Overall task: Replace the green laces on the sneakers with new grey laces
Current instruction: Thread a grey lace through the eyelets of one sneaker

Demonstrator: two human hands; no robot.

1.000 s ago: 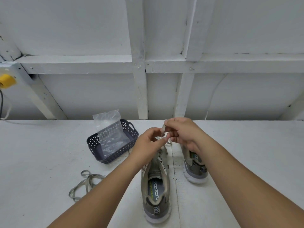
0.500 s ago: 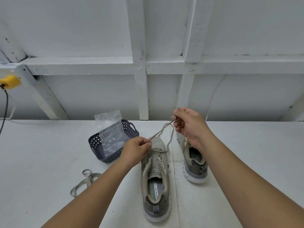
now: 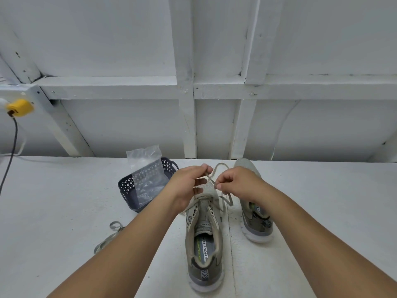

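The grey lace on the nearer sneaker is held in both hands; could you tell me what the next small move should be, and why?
Probably feed the end pinched by the right hand into the next free eyelet of the nearer sneaker. The grey lace runs only near the toe, its slack hangs loose beside the tongue, and the left hand holds the other strand.

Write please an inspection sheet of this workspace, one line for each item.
Surface: white table, painted, a seam running past the shoes.
Job's things: near shoe and far shoe stand side by side; lace hangs in loops above the near shoe's toe; another lace lies loose at left.
Clutter: basket holding a plastic bag.
Grippers: left hand and right hand each pinch the lace.
Cables: dark cable running down from a yellow plug.
Surroundings: white wall with wooden framing.
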